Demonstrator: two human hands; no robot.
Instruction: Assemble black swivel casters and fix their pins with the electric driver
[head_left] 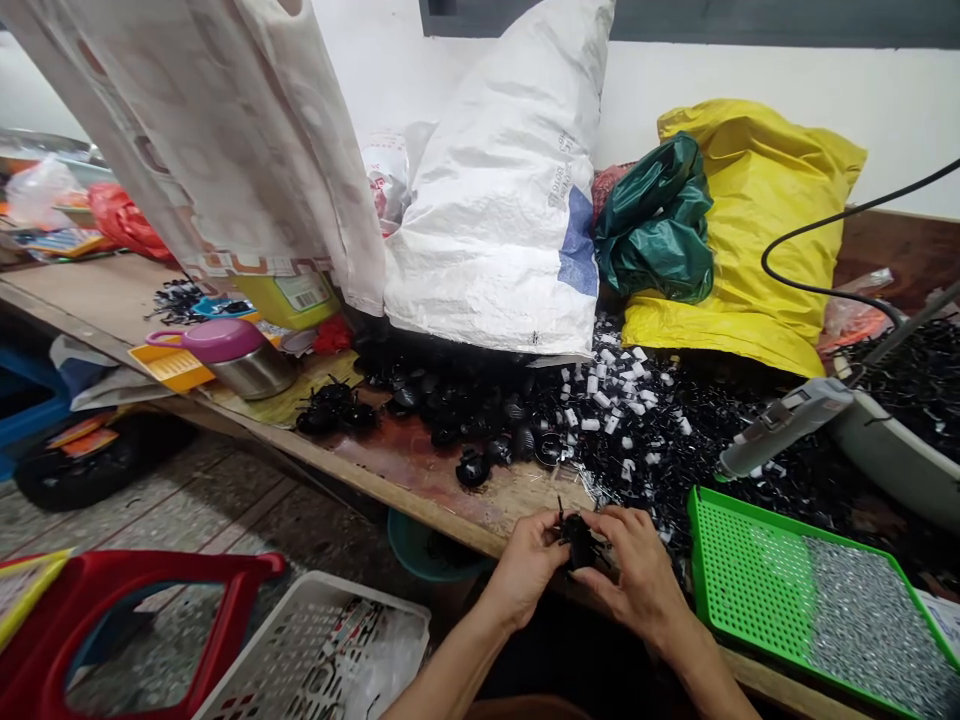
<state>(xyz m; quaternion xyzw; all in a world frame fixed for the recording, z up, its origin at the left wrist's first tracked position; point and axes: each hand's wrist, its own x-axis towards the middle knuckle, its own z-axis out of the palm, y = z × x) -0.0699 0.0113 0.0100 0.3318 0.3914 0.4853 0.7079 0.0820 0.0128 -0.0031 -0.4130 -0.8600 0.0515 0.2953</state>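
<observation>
At the bench's front edge I hold a black plastic insect-shaped piece (pixel 576 540) with thin legs sticking out. My left hand (pixel 525 562) pinches it from the left, thumb and fingers closed on its side. My right hand (pixel 636 565) grips the other side, its fingertips partly hiding the piece. Just beyond my hands lie thin silver pins (pixel 592 487) and a heap of small black parts (pixel 697 430). Small white blocks (pixel 600 398) are scattered over that heap. Rounded black shells (pixel 472 466) lie to the left, with a cluster of dark legged pieces (pixel 334 405) farther left.
A green perforated tray (pixel 750 570) with tiny silver pieces stands right of my hands, near a grey-handled tool (pixel 787 428). Behind are a white sack (pixel 495 200) and a yellow bag (pixel 780 220). A steel cup (pixel 251 365) stands left; a white basket (pixel 300 640) is below.
</observation>
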